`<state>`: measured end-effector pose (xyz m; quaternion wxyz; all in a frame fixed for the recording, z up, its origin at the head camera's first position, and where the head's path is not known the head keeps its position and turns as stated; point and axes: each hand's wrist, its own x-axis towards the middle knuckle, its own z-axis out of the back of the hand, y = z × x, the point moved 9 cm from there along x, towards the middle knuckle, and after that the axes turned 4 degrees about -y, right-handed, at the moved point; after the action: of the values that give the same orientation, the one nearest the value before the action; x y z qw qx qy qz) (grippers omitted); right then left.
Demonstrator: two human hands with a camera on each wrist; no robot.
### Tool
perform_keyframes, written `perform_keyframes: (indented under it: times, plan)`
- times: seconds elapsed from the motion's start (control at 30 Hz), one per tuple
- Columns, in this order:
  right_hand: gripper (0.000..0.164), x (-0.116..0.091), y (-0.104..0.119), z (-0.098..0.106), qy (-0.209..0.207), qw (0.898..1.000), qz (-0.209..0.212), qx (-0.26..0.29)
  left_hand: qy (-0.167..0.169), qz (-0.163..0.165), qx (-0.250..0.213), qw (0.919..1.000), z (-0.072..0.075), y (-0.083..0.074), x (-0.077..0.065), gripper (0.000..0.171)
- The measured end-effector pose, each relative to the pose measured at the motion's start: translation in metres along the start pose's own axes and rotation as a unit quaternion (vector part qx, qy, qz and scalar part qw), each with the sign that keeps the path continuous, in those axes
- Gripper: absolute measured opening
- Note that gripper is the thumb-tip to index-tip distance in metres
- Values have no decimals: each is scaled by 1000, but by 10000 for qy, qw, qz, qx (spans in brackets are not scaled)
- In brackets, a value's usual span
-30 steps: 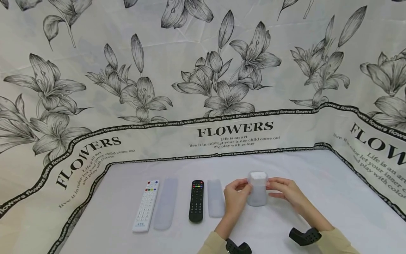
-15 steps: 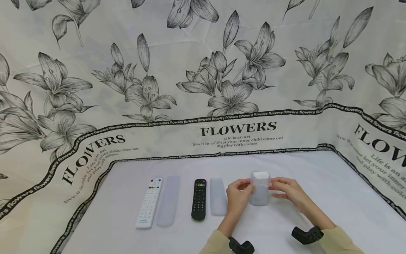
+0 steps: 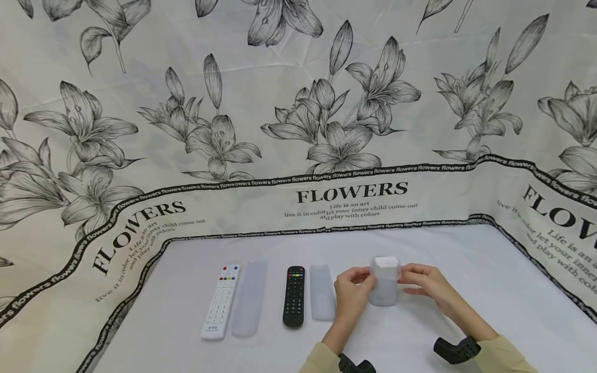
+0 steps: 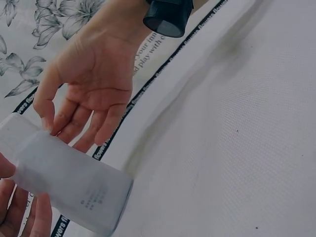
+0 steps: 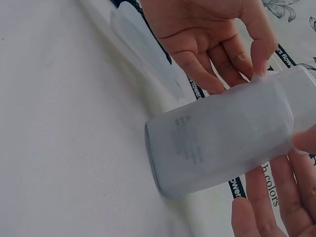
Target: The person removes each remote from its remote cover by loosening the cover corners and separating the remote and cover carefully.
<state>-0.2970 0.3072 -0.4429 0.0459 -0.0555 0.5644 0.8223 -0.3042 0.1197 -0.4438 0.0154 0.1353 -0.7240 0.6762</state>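
Observation:
A white remote control (image 3: 386, 263) sits upright in a frosted, translucent sleeve (image 3: 384, 293), its pale end showing at the top. Small print shows faintly through the sleeve in both wrist views. My left hand (image 3: 352, 295) pinches the sleeve's left edge near the upper part between thumb and fingers. From the opposite side, my right hand (image 3: 429, 287) pinches the right edge at about the same height. In the right wrist view, the sleeve's rim (image 5: 290, 109) crosses the remote short of its far end. How far in the remote reaches cannot be told in the head view.
To the left lie a long white remote (image 3: 220, 303), a long translucent sleeve (image 3: 249, 300), a black remote (image 3: 294, 298) and a shorter translucent sleeve (image 3: 322, 292), side by side on the white cloth (image 3: 261, 355). A flower-printed curtain (image 3: 233, 207) stands behind.
Both hands keep their pinch on the sleeve and hardly move. The whole head view has shifted slightly, with everything appearing a little further right.

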Motion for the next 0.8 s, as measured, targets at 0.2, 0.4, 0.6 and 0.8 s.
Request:
perform_keyframes:
  times: [0.2, 0.4, 0.6, 0.8]
  plan:
    - [27, 3, 3, 0, 77, 10000, 24, -52, -94, -158, 242, 9995, 2, -5, 1, 13]
    - [24, 6, 6, -1, 132, 9998, 141, -19, -127, -261, 281, 9992, 4, -8, 4, 10]
    - [29, 3, 1, -1, 140, 9999, 11, -97, -94, -180, 258, 9995, 4, -3, 0, 9]
    - [22, 3, -2, 1, 94, 9997, -42, -243, -236, -294, 289, 9989, 6, -6, -3, 9]
